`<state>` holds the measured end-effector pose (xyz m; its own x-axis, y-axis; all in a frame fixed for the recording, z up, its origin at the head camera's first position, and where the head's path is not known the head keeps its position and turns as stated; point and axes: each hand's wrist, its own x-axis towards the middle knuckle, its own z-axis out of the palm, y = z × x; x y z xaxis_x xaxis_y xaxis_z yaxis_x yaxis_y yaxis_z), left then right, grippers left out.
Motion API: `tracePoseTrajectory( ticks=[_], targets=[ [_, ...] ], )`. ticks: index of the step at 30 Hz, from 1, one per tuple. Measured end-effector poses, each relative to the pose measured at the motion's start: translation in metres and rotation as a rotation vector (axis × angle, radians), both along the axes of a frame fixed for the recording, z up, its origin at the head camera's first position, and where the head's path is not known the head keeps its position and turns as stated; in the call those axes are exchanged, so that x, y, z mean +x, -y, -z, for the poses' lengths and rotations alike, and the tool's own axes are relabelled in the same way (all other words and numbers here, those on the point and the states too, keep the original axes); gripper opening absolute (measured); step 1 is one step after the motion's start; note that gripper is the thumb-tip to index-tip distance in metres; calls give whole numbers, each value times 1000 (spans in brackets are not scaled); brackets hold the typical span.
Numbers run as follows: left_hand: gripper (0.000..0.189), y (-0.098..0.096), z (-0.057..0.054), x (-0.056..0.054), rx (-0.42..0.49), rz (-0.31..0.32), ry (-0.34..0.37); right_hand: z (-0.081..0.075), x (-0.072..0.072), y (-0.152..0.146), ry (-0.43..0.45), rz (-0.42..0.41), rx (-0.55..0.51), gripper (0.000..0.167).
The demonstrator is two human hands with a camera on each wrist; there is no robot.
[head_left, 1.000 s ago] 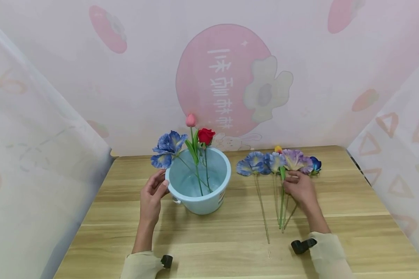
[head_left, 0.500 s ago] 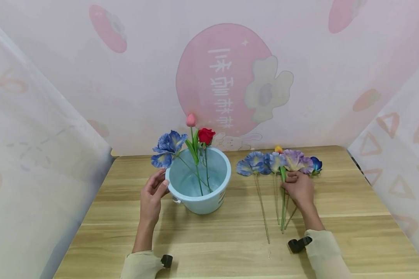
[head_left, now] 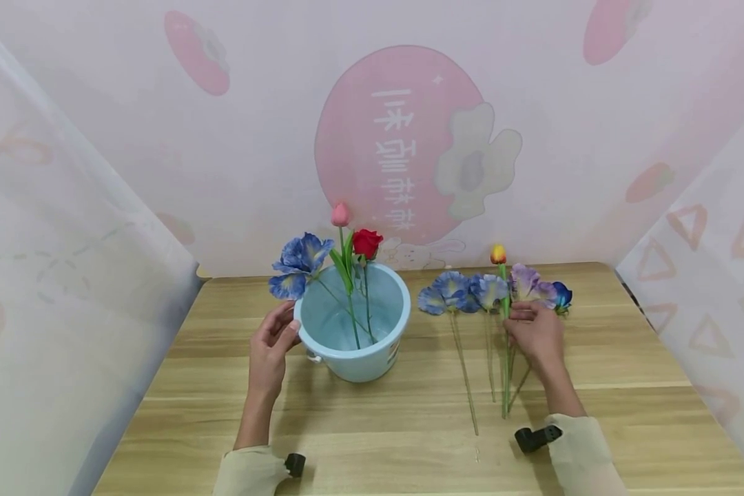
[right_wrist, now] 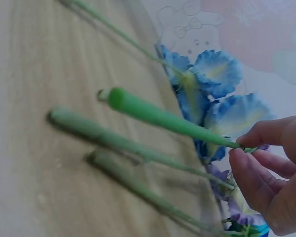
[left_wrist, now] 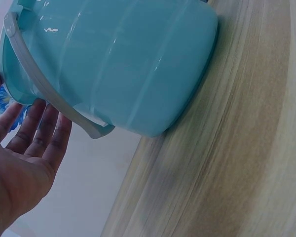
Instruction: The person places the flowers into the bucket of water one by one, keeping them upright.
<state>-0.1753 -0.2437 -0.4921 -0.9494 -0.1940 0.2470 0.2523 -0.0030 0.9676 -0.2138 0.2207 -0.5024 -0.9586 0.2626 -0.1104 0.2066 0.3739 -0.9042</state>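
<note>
The right hand [head_left: 538, 335] has a narrow grip, thumb and fingertips pinching the green stem of a yellow-and-orange tulip [head_left: 499, 255], whose bloom points away from the person and shows against the lower part of the printed backdrop [head_left: 254, 138]. In the right wrist view the thick lower end of that stem points back toward the camera, with two duller stems beside it. Just left of the tulip, a blue flower [head_left: 449, 293] and a paler blue flower [head_left: 488, 291] lie on the tabletop [head_left: 372, 441], their thin stems stretching toward the person; to its right, a purple flower [head_left: 532, 288] and a deep blue bloom [head_left: 561, 296] sit close together, partly behind the hand. The left hand [head_left: 269, 351] is at the near-left side of a light blue bucket [head_left: 353, 365], its grip holding the rim between thumb and curved fingers, near the pale handle [left_wrist: 52, 94] hanging down the outside. The bucket stands upright with three stems inside: a pink tulip [head_left: 340, 214] rising highest, a red rose [head_left: 367, 244] to its right, and a large blue bloom [head_left: 300, 264] leaning out over the left rim
</note>
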Motion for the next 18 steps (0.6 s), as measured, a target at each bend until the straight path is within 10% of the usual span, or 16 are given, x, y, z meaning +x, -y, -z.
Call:
tracePoseTrajectory(
  ticks=[18],
  targets=[
    [42,-1,-1,0,-4,1,5,-30,14,1,-146,8,-58,39]
  ],
)
